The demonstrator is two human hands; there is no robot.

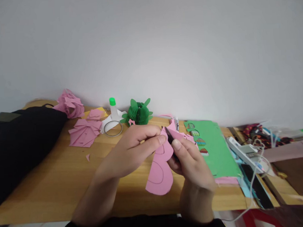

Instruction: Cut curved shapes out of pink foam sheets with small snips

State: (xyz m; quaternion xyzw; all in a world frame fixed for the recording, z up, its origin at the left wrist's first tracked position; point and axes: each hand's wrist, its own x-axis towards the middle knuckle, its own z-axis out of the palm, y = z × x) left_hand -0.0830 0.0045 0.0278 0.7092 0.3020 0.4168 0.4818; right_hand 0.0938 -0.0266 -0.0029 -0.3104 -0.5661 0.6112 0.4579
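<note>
My left hand [136, 146] pinches a strip of pink paper [158, 177] near its top. The strip hangs down with a scalloped right edge and curved lines drawn inside each lobe. In my right hand [190, 159] is a pair of dark scissors [170, 134], its handles mostly hidden by my fingers. The scissors' blades lie against the upper right edge of the paper. A folded pink flap stands by the blades, above my right thumb.
Behind my hands sits a green paper cactus [139, 114]. Left of it are a green-capped glue stick [113, 108], a ring [113, 128] and pink paper pieces [85, 133]. Green sheets [216, 147] and a power strip [245, 154] lie right. Black fabric [28, 143] covers the left.
</note>
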